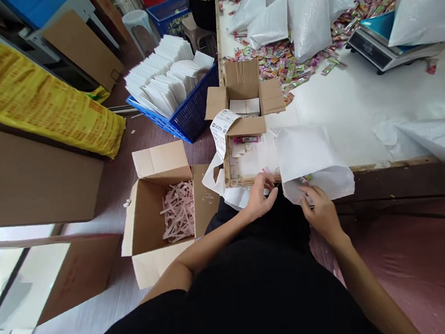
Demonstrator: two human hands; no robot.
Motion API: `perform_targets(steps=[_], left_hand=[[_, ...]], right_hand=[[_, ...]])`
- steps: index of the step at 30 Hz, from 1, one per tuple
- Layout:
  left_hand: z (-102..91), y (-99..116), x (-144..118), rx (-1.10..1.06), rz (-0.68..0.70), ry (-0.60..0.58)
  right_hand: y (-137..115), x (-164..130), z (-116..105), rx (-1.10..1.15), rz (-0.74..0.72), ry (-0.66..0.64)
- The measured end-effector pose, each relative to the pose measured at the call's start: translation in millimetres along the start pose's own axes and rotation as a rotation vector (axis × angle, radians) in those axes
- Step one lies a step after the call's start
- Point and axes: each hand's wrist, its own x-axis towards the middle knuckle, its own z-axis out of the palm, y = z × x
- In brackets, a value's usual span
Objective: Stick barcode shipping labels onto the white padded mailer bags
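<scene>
Gripping a white mailer bag [311, 154], both hands [262, 197] [320, 212] curl shut; shipping label [221, 130] print is unreadable

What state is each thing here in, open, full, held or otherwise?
White plastic mailer bag: on the table edge, gripped at its mouth by both hands.
Left hand: fingers pinching the bag's edge.
Right hand: grasping the bag.
Small brown cardboard box: flaps open.
Large cardboard floor box: open, holding paper strips.
Blue plastic basket: full.

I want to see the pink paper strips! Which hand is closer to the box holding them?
Left. The left hand is just right of the open cardboard box; the right hand is farther right, on the white bag.
</scene>
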Motion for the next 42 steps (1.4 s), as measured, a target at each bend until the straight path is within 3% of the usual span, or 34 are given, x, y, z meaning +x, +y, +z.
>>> perform_targets(steps=[2,4,6,9,14,19,24,26,29,32,34,36,39,42], left_hand=[[6.4,0.3,3.6,-0.117,-0.238,0.046],[14.4,-1.8,11.9,-0.193,-0.439,-0.056],[23.4,-5.1,21.6,-0.23,-0.517,-0.178],[37.4,-9.1,33.8,-0.263,-0.515,-0.189],[51.9,-10.7,46.0,-0.364,-0.529,-0.209],[41.3,-5.5,42.8,-0.506,-0.575,-0.211],[24.6,1.1,23.8,-0.634,-0.567,-0.188],[17.7,0.2,17.5,-0.631,-0.594,-0.151],[6.1,-5.8,12.7,-0.617,-0.618,-0.111],[-2.0,-12.4,12.2,-0.621,-0.611,-0.123],[-2.4,-14.1,13.2,-0.639,-0.582,-0.153],[0.9,-13.2,14.5,-0.662,-0.549,-0.169],[6.7,-10.0,15.7,-0.69,-0.54,-0.148],[6.8,-9.7,15.2,-0.691,-0.557,-0.083]], right_hand=[[10.0,15.7,25.6,0.049,0.055,-0.037],[26.4,33.5,42.6,0.022,0.116,-0.02],[40.6,48.0,50.7,-0.033,0.155,0.013],[46.4,56.8,51.9,-0.06,0.15,0.053],[28.2,40.8,43.9,0.098,0.12,0.049],[8.8,25.1,31.4,0.448,0.176,-0.079],[-16.8,29.3,32.5,0.45,0.068,-0.199],[-25.4,27.6,25.0,0.436,0.049,-0.186],[-27.6,12.7,-11.7,0.563,0.079,-0.132],[-19.5,-6.7,-59.0,0.718,0.159,0.113],[-16.6,-12.3,-72.6,0.611,0.19,0.218],[-20.1,-8.1,-61.3,0.454,0.187,0.129],[-34.3,10.9,-9.1,0.432,0.087,-0.055],[-47.1,27.4,40.3,0.478,0.013,-0.022]])
